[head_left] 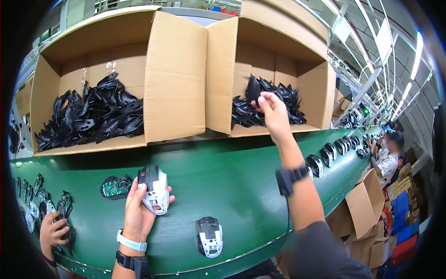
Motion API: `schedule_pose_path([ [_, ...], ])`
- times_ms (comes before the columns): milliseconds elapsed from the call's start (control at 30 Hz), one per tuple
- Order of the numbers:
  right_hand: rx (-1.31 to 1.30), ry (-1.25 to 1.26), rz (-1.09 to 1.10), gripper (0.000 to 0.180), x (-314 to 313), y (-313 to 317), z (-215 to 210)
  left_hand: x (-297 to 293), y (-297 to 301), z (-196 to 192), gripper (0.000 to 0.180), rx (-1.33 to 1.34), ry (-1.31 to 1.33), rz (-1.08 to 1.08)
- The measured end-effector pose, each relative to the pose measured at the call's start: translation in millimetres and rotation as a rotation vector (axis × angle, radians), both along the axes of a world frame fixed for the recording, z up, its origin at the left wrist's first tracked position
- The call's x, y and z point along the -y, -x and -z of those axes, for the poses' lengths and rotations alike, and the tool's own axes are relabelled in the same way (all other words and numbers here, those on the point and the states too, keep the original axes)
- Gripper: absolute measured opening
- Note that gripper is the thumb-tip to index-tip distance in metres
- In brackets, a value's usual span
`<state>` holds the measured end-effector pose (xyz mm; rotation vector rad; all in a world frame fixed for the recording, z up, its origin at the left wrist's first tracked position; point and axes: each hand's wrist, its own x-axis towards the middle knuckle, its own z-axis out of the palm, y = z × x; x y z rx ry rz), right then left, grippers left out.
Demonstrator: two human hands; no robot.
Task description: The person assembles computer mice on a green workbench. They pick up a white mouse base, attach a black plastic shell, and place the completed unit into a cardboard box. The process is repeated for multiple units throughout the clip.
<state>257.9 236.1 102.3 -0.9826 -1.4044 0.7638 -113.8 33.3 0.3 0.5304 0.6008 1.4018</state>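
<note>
My left hand (pixel 136 207) is closed around a white and black computer mouse shell (pixel 158 191), held just above the green belt. Up at the right cardboard box (pixel 320 104), my right hand (pixel 273 110) pinches a curved black plastic piece (pixel 253 89) between thumb and fingers. Behind it lies a heap of similar black plastic parts (pixel 290 104). Beside my left hand sits a black mouse base with a green circuit board (pixel 116 187). A second white and black mouse (pixel 210 237) rests on the belt, nearer to me.
The left box (pixel 42 111) holds more black parts (pixel 88 114). Another person's hand (pixel 53 235) touches mouse assemblies at the far left of the green belt (pixel 251 186). A row of mice (pixel 327 156) runs right, toward a co-worker (pixel 388 158). An opened carton (pixel 364 202) stands beside the belt.
</note>
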Motion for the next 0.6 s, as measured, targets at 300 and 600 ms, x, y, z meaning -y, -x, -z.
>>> schedule_pose_path([
  [300,-0.468,0.436,-0.635,0.014,153,144,85,-4,-6,6,0.042,0.087,-0.039,0.078],
  [600,-0.326,0.593,-0.630,0.019,162,158,104,-1,-10,15,0.040,0.085,0.001,-0.005],
])
